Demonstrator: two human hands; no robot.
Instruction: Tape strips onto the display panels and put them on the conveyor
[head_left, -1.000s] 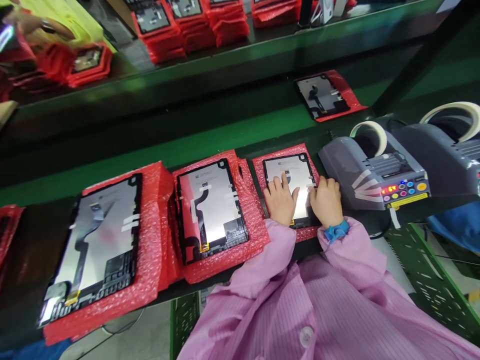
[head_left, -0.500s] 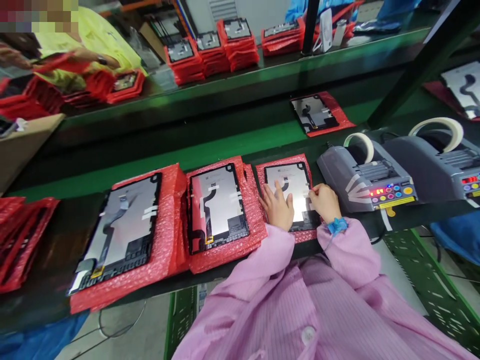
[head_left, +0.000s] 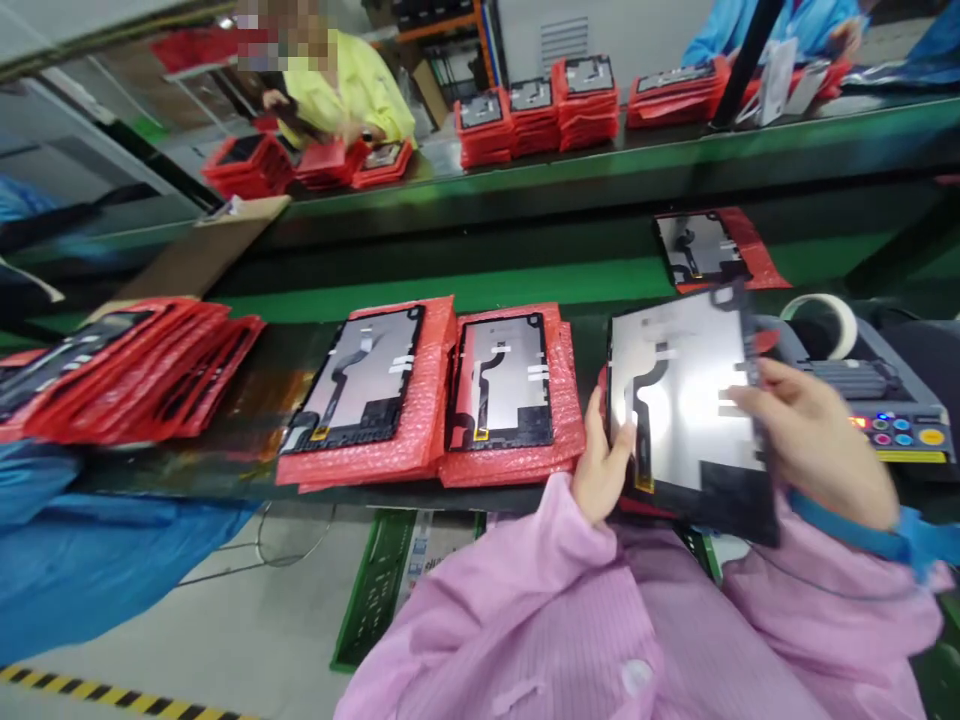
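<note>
Left hand [head_left: 602, 462] and right hand [head_left: 829, 445] grip a screen [head_left: 686, 385] — its far edge blurred, a tape machine [head_left: 911, 392] at right partly hidden.

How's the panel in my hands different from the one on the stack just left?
The held panel is gripped by the left hand and right hand; the stack panel lies on red wrap, touched by neither. The held panel looks larger in view than the stack panel. The held panel carries a broad white glare; the stack panel, a pinkish tint along its left side. Both have a dark curved cable.
</note>
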